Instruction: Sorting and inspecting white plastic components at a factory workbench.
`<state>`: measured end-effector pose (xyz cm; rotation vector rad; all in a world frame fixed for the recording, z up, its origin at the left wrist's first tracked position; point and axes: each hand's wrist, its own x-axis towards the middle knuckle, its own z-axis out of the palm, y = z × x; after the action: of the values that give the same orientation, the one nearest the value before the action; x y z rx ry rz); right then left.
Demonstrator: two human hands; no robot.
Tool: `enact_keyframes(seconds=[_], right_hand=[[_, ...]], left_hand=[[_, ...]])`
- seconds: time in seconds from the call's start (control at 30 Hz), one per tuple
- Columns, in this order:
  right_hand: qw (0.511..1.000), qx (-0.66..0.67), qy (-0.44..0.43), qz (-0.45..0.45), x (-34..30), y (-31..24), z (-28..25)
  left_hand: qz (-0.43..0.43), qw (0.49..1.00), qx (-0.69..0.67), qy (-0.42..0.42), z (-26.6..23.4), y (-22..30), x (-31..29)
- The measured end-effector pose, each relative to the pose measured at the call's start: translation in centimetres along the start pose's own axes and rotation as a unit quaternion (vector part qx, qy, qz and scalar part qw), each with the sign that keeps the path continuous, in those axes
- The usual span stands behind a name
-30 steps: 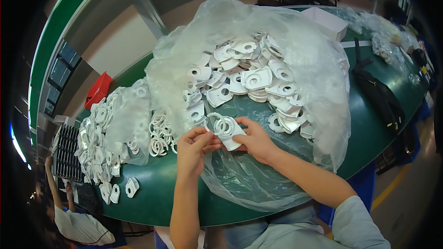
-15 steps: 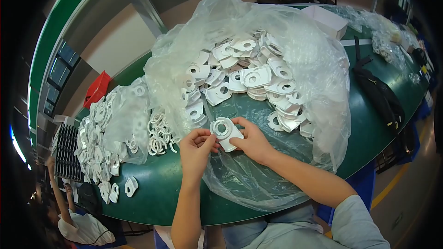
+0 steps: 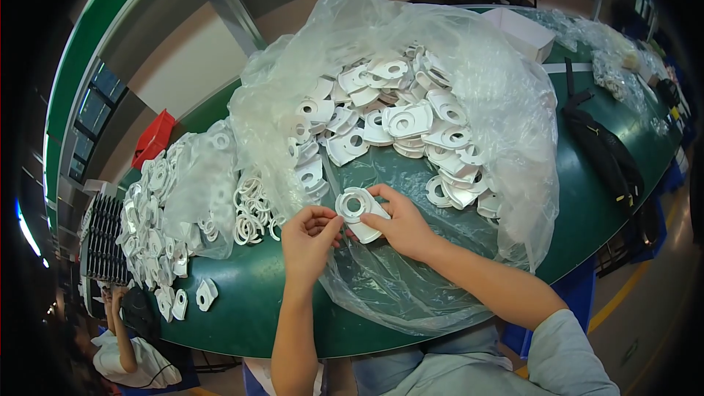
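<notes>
Right hand (image 3: 402, 226) has a solid grip, fingers closed around a flat white plastic plate with a round hole (image 3: 358, 213), holding it just above the crinkly clear plastic sheet (image 3: 411, 286) spread over the green tabletop (image 3: 242, 301). Left hand (image 3: 308, 238) is right beside it, fingertips pinched together at the plate's edge, maybe around something small, but I honestly can't make out what sits between them. Going by how things lie, this looks like early-to-middle going: one plate in hand, and just past it a big loose heap of the same white holed plates (image 3: 389, 125) sitting in the opened bag, so plenty left to get through. Off to the left there's a small bunch of thin white rings (image 3: 253, 209) on the tabletop, then a second clear bag of white plates (image 3: 165, 205) spread along the edge, with two stray white pieces (image 3: 192, 299) lying near the rim. Could be that's the finished side, could be more stock, can't tell which. Further out on the right a black strap or bag (image 3: 605, 150) lies across the green, and a white box (image 3: 524, 29) sits at the far edge behind the heap.
</notes>
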<state>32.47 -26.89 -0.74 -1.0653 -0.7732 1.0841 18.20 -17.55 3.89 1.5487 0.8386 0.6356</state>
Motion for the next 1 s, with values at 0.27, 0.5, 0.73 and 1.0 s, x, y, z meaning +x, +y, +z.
enact_keyframes(seconds=[0.27,0.5,0.73,1.0], right_hand=[[1.000,0.008,0.010,0.011,-0.1,-0.5,0.2],[1.000,-0.002,-0.014,-0.013,-0.3,-0.6,0.5],[0.996,0.061,-0.069,0.015,-0.6,-1.3,0.7],[0.999,0.036,-0.024,-0.005,-0.5,-1.5,0.9]], left_hand=[[0.047,0.999,0.002,-0.003,-0.1,-0.4,0.0],[0.025,0.999,-0.022,-0.015,-0.3,-0.7,0.2],[0.057,0.998,-0.033,-0.013,0.1,-1.0,0.1],[0.056,0.998,-0.012,-0.023,0.2,-1.1,-0.2]])
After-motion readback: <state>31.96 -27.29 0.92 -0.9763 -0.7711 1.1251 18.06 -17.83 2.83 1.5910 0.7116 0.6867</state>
